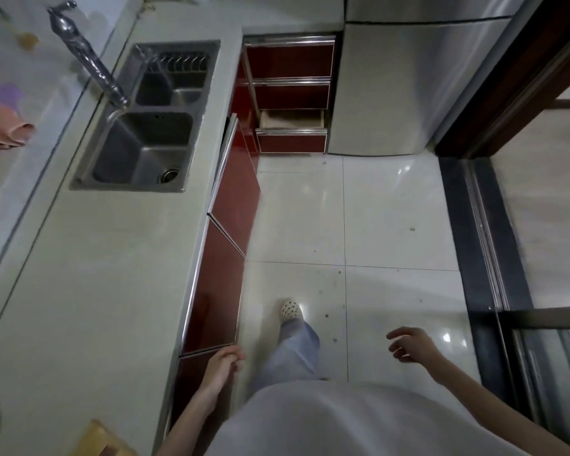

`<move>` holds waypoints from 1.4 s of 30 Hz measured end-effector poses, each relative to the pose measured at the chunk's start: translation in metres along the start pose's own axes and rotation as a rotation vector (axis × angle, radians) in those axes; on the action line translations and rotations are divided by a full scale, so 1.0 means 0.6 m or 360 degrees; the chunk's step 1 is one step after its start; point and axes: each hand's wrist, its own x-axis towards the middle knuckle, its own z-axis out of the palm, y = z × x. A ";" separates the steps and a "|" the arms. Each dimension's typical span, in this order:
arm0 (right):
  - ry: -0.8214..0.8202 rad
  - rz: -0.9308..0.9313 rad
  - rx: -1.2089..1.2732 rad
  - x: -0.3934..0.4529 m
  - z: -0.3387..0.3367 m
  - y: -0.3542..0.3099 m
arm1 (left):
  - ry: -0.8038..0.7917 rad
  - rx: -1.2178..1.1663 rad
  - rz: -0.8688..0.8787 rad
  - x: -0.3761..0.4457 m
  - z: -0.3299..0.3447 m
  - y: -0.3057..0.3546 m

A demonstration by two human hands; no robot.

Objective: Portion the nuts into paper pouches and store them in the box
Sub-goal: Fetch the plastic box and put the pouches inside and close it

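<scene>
My left hand point(222, 363) hangs beside the red cabinet fronts below the counter edge, fingers loosely curled, holding nothing. My right hand point(408, 345) floats over the white floor tiles with relaxed fingers, also empty. A yellow-brown paper item point(104, 439), perhaps a pouch or box, lies on the counter at the bottom left edge, only partly in view. No nuts show in this view.
A light counter point(96, 274) runs along the left with a double steel sink point(145, 149) and tap point(86, 57). An open bottom drawer point(292, 121) sits beside a silver fridge point(408, 83). My foot point(290, 309) steps on the tiled floor. A sliding door track point(481, 245) runs at right.
</scene>
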 end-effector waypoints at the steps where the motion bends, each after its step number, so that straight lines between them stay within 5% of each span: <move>1: 0.0013 -0.0014 0.0017 0.006 0.000 -0.026 | -0.0016 0.0028 -0.0006 0.010 -0.003 0.014; 9: 0.0065 -0.0072 0.0088 0.072 0.016 -0.194 | -0.0117 0.0133 -0.0075 0.104 -0.033 0.134; 24: 0.0125 0.0393 -0.0040 0.230 -0.046 -0.313 | -0.0097 0.0200 0.0079 0.308 -0.014 0.508; 33: 0.0050 0.0239 -0.0053 0.362 -0.141 -0.579 | -0.0012 0.0001 0.0119 0.386 0.046 0.733; 39: -0.0129 0.0017 -0.0275 0.427 -0.146 -0.805 | -0.0045 -0.0457 0.0018 0.376 0.046 0.741; 42: -0.0189 -0.0088 -0.0423 0.458 -0.135 -0.925 | 0.0071 -0.0382 -0.0048 0.403 0.041 0.750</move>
